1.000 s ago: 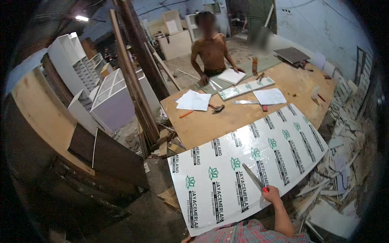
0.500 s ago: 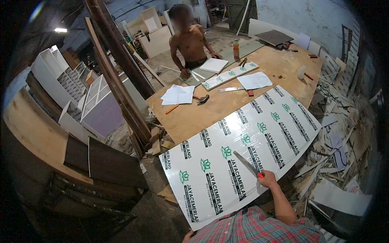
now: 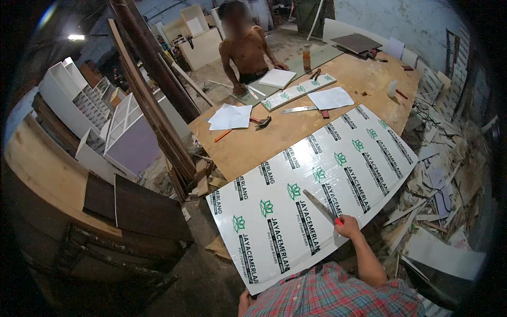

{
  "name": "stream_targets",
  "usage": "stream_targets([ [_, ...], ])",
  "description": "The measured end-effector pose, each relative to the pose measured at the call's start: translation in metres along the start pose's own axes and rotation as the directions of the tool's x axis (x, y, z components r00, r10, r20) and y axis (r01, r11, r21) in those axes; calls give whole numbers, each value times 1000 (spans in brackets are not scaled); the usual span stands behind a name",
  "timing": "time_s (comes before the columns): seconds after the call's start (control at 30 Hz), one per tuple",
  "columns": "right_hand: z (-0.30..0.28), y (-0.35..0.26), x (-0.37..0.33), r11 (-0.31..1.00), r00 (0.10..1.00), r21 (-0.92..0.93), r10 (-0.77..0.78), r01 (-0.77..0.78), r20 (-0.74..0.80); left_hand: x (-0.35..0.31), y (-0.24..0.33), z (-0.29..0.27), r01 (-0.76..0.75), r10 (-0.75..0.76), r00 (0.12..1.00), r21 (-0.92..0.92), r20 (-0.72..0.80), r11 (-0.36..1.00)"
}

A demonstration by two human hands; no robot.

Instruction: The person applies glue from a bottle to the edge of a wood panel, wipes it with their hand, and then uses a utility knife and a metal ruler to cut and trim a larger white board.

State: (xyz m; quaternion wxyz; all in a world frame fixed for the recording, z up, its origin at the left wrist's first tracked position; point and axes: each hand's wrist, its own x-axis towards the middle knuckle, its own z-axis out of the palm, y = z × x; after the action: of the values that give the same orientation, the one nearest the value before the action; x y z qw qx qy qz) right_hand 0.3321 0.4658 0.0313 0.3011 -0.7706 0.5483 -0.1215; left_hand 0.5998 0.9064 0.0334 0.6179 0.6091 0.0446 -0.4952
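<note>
My right hand (image 3: 347,227) is closed around the red handle of a handsaw (image 3: 319,206). The blade points away and to the left, over a large white board (image 3: 253,208) wrapped in film with green flower marks and black print. The board leans across the near edge of the table, its near side by my checked shirt. At the board's near left corner, my left hand (image 3: 244,302) shows only in part, next to the edge; most of its fingers are hidden.
On the wooden table (image 3: 222,161) lie a claw hammer (image 3: 262,123), papers (image 3: 231,117), a narrow board (image 3: 298,92), a metal blade (image 3: 299,110) and a bottle (image 3: 307,57). A co-worker (image 3: 248,50) is at the far side. Offcuts (image 3: 417,203) litter the right floor; wooden posts (image 3: 153,95) stand left.
The saw tip and my right hand have shifted slightly up and left in the picture. The board's near left corner sits a little higher, and more of my left hand shows.
</note>
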Motion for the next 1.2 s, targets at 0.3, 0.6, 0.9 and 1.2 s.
stream_targets([
  [0.3, -3, -5, 0, 999, 998, -26, 36, -35, 44, 63, -20, -28, -64, 53, 998, -326, -41, 943],
  [0.6, -1, 2, -2, 1000, 1000, -6, 15, -15, 14, 86, -17, -32, -159, 161, 983, 28, -86, 987],
  [0.9, 1, 4, -1, 999, 998, 2, 35, -35, 45, 31, 19, -13, -319, 387, 915, 383, -115, 867],
  [1.2, 0, 3, 0, 999, 998, -40, 38, -36, 48, 45, 29, -22, -467, 591, 795, 758, 135, 456],
])
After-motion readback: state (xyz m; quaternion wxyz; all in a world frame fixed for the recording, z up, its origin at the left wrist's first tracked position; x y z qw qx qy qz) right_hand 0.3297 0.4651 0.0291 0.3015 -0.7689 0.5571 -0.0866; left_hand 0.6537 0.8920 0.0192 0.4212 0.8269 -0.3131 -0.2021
